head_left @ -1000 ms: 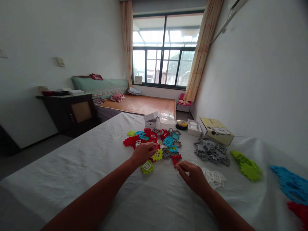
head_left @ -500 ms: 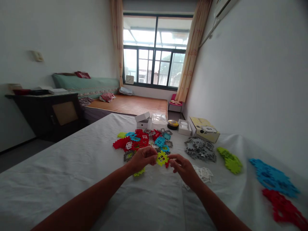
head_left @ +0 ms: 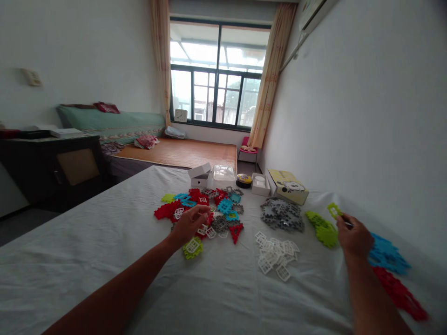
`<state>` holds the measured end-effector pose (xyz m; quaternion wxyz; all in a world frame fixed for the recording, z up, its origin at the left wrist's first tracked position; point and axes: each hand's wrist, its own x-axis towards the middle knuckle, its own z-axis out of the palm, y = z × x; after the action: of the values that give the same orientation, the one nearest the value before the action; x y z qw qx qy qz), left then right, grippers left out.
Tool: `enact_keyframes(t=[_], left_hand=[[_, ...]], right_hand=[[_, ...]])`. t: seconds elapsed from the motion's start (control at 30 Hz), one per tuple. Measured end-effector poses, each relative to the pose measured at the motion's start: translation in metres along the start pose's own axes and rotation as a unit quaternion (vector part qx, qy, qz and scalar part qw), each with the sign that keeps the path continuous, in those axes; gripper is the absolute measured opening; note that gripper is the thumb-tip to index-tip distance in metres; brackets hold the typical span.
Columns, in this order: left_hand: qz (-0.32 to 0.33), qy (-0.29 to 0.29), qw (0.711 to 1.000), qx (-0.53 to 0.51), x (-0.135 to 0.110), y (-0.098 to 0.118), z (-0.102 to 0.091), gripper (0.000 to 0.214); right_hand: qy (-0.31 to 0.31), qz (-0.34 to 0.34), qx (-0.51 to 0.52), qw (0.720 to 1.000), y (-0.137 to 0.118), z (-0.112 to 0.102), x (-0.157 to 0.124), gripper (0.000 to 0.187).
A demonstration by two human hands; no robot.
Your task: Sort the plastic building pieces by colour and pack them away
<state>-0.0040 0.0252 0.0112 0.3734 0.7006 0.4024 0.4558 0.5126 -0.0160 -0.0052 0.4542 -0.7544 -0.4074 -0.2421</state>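
My right hand (head_left: 353, 236) pinches a yellow-green toothed tile (head_left: 334, 210) and holds it just above the pile of green tiles (head_left: 323, 229) at the right. My left hand (head_left: 188, 224) hovers with curled fingers over the mixed heap of red, blue, grey and green tiles (head_left: 206, 209) in the middle of the white sheet (head_left: 115, 251); whether it holds a piece I cannot make out. A green tile with a white window insert (head_left: 192, 247) lies just under that hand.
Sorted piles lie on the sheet: white window inserts (head_left: 275, 255), grey tiles (head_left: 282, 215), blue tiles (head_left: 387, 253), red tiles (head_left: 398, 293). Small boxes, a clear tub (head_left: 224, 172), a round tin (head_left: 244, 179) and a yellow carton (head_left: 287, 185) stand at the far edge. A dark cabinet (head_left: 66, 163) stands left.
My right hand carried the yellow-green tile from the middle, where both hands held it, out to the right over the green pile. My left hand went back to the mixed heap.
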Motion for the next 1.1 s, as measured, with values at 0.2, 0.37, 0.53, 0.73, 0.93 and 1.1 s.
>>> enact_keyframes(t=[0.2, 0.37, 0.53, 0.73, 0.93, 1.1], left_hand=[[0.004, -0.019, 0.999, 0.026, -0.003, -0.002, 0.005, 0.032], [0.020, 0.024, 0.998, 0.060, 0.001, -0.004, -0.008, 0.030], [0.030, 0.062, 0.992, 0.109, 0.003, -0.008, -0.023, 0.028], [0.107, 0.018, 0.944, 0.312, 0.000, -0.012, -0.021, 0.025], [0.131, -0.064, 0.900, 0.412, -0.003, -0.020, -0.027, 0.041], [0.141, -0.126, 0.887, 0.421, -0.005, -0.019, -0.030, 0.046]], right_hand=[[0.018, -0.052, -0.106, 0.993, 0.050, 0.016, -0.010, 0.043], [-0.052, -0.071, -0.111, 0.990, 0.053, 0.036, -0.019, 0.041], [-0.043, -0.078, -0.081, 0.993, 0.039, 0.035, -0.019, 0.044], [-0.038, -0.130, -0.024, 0.990, -0.026, 0.025, -0.032, 0.042], [-0.094, -0.240, 0.051, 0.965, -0.069, 0.027, -0.056, 0.035], [-0.132, -0.252, 0.079, 0.955, -0.085, 0.027, -0.066, 0.032]])
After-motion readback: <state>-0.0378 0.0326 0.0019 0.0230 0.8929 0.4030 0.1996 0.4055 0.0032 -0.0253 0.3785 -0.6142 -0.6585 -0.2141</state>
